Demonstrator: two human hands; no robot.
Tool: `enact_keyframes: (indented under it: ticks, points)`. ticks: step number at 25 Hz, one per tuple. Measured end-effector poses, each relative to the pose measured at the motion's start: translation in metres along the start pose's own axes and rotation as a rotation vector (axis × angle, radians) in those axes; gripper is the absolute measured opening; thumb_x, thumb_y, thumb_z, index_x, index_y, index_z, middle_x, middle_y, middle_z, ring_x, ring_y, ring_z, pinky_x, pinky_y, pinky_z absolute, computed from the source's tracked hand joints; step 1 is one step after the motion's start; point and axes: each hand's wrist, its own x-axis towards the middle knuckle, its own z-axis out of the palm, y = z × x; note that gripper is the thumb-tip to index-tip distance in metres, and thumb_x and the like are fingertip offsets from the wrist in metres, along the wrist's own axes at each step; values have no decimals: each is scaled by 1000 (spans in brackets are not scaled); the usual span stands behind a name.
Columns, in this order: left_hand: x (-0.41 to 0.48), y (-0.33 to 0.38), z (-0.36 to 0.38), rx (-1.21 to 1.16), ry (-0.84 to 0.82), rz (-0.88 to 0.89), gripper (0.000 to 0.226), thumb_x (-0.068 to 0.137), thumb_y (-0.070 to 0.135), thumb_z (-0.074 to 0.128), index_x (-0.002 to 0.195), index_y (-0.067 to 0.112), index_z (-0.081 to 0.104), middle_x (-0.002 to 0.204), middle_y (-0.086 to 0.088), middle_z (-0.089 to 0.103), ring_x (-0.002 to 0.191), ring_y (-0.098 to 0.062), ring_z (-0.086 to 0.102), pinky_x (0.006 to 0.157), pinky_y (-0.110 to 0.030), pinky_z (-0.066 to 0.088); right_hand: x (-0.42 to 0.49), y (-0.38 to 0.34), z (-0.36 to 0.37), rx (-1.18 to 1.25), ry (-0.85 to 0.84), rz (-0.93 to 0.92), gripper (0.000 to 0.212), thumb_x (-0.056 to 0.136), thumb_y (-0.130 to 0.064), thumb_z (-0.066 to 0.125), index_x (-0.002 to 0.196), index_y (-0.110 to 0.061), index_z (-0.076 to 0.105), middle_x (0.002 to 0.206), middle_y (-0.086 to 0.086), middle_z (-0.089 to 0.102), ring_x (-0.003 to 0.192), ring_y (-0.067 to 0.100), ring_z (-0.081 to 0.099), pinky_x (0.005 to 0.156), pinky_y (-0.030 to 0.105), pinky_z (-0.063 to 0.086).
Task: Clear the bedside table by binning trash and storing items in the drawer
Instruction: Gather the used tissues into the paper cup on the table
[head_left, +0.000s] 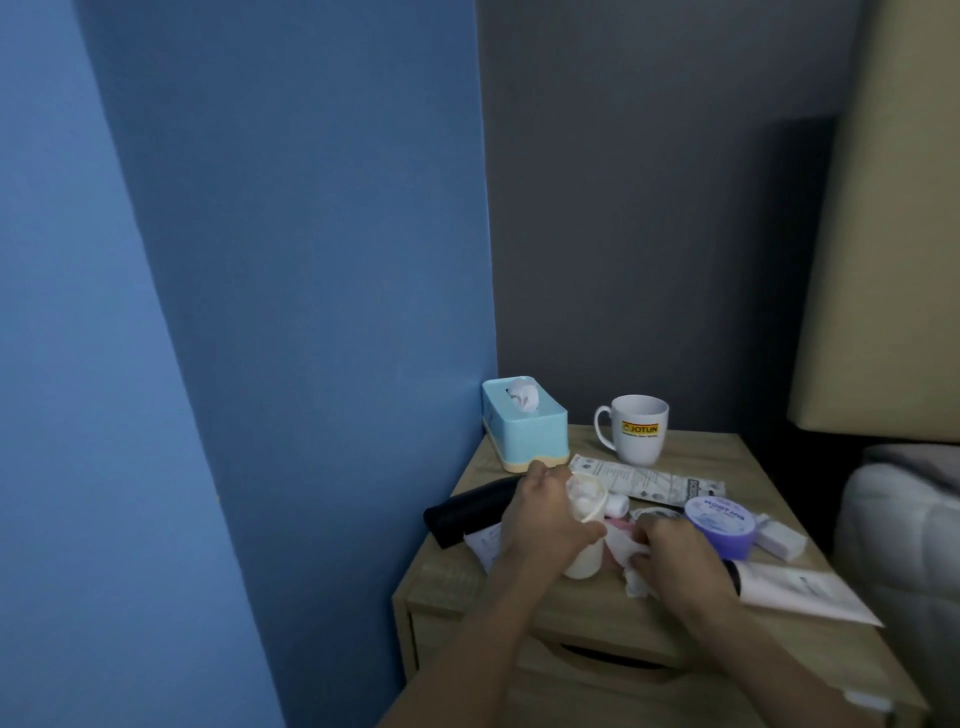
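Note:
On the wooden bedside table (675, 631) my left hand (545, 519) grips a white paper cup (586, 545) stuffed with crumpled tissue. My right hand (675, 556) is closed on a crumpled white tissue (636, 579) lying just right of the cup. A pink item (618, 535) shows between the hands. Nearby lie a black case (467, 512), a printed receipt (485, 545), a long printed packet (649, 480), a purple round jar (719, 522), a small white box (779, 540) and a white tube (800, 590). The drawer (613, 660) below is closed.
A light blue tissue box (524, 423) stands in the back left corner against the blue wall. A white mug (636, 428) stands behind the packet. A beige headboard (883, 260) and grey bedding (904, 545) are at the right.

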Motion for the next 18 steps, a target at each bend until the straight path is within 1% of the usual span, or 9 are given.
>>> enact_keyframes:
  ticks: [2, 4, 5, 8, 11, 15, 17, 18]
  points:
    - [-2, -5, -3, 28, -27, 9, 61, 72, 35, 75, 125, 16, 52, 128, -4, 49, 116, -23, 52, 92, -36, 47, -3, 4, 0, -47, 60, -55, 23, 79, -18, 60, 102, -18, 61, 107, 4, 65, 101, 20, 57, 82, 30, 46]
    - [-5, -8, -4, 29, -64, 1, 61, 70, 35, 75, 124, 16, 53, 129, -5, 50, 117, -23, 51, 93, -37, 48, -7, 12, -4, -120, 89, -69, 29, 77, -22, 61, 106, -21, 62, 112, 3, 61, 109, 23, 50, 87, 36, 43]
    - [-7, -8, -3, 25, -69, 2, 63, 70, 36, 76, 125, 16, 53, 129, -6, 49, 118, -24, 51, 94, -38, 48, -9, 15, -7, -126, 94, -63, 31, 76, -23, 61, 106, -22, 62, 111, 4, 60, 109, 24, 49, 86, 36, 43]
    - [-11, -9, -2, -32, -83, -13, 77, 63, 43, 79, 130, 21, 48, 130, -4, 49, 122, -23, 48, 96, -38, 46, -14, 19, -14, -45, 52, -74, 30, 74, -23, 65, 104, -19, 64, 106, 9, 63, 101, 25, 55, 83, 34, 45]
    - [-14, -12, -4, -45, -70, -8, 89, 57, 46, 82, 135, 27, 42, 135, -2, 48, 125, -23, 46, 100, -40, 44, -17, 23, -22, 8, 46, -77, 35, 74, -23, 67, 108, -18, 61, 108, 8, 64, 102, 25, 57, 85, 33, 47]
    - [-24, -9, -9, -35, -42, 21, 99, 59, 41, 83, 142, 38, 29, 145, 2, 37, 131, -24, 40, 104, -43, 42, -29, 25, -30, -4, 61, -127, 38, 78, -24, 65, 115, -19, 57, 114, 6, 60, 108, 25, 53, 88, 34, 44]
    - [-29, -8, -10, -35, -9, 37, 97, 62, 37, 82, 142, 39, 28, 147, 1, 34, 132, -25, 39, 105, -44, 41, -38, 25, -38, -5, 88, -146, 36, 80, -24, 63, 115, -17, 57, 114, 8, 60, 108, 26, 52, 88, 35, 44]
    - [-33, -9, -11, -30, 23, 50, 92, 65, 34, 81, 142, 37, 30, 147, -1, 34, 132, -25, 39, 105, -45, 40, -42, 24, -40, -3, 135, -173, 34, 81, -24, 62, 114, -16, 58, 113, 9, 60, 108, 28, 53, 87, 36, 45]
